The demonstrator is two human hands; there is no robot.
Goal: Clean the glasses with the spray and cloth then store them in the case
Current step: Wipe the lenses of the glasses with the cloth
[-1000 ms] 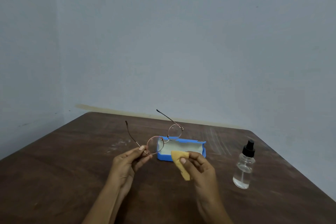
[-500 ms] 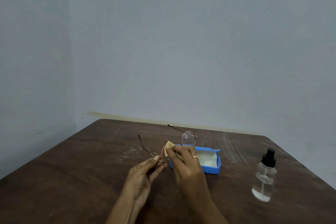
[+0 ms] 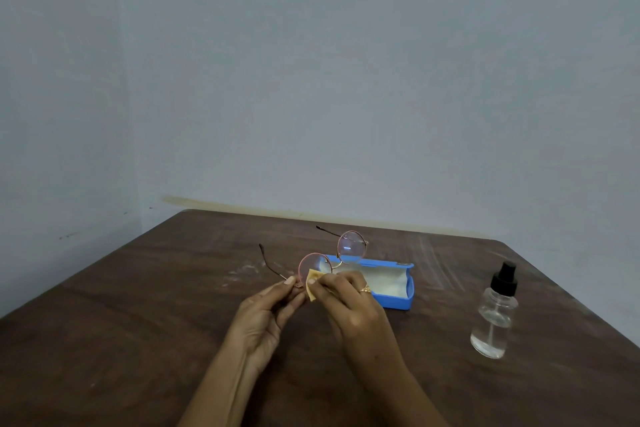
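Glasses (image 3: 351, 249): held over the table (image 3: 138, 322), just before the open blue case (image 3: 391, 288), arms unfolded.
Left hand (image 3: 266, 314): pinches the frame by the near lens.
Right hand (image 3: 349, 308): pinches the yellow cloth (image 3: 312, 282), seemingly against that lens.
Spray bottle (image 3: 493, 319): upright, well right of the case.

You are working with glasses (image 3: 350, 248) showing a rose-gold frame and dark tips, and a yellow cloth (image 3: 313, 283). The case (image 3: 398, 302) is showing blue outside, white inside. Right of the case, the spray bottle (image 3: 493, 322) is standing clear with a black cap. The bench (image 3: 138, 305) is showing dark brown grain, with pale smudges left of the case.
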